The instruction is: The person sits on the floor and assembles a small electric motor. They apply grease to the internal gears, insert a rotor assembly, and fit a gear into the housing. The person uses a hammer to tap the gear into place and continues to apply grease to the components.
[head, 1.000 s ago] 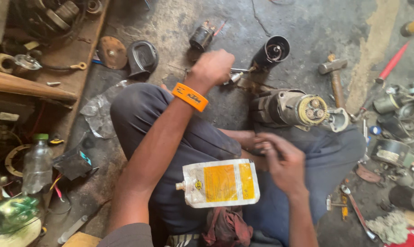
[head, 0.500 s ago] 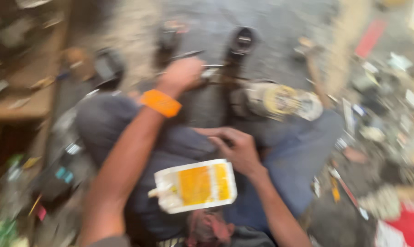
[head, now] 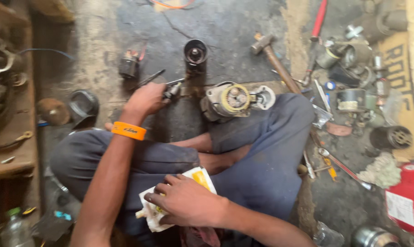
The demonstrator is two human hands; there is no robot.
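wristband: bright orange, at 9 o'clock of centre
pouch: white with yellow panel, at 6 o'clock
trousers: dark blue-grey
motor: grey, yellow ring
hammer: wooden brown handle, at 1 o'clock
box: red and white, at 4 o'clock

A single head-worn camera looks steeply down from close above onto the seated person's lap and the littered workshop floor ahead.
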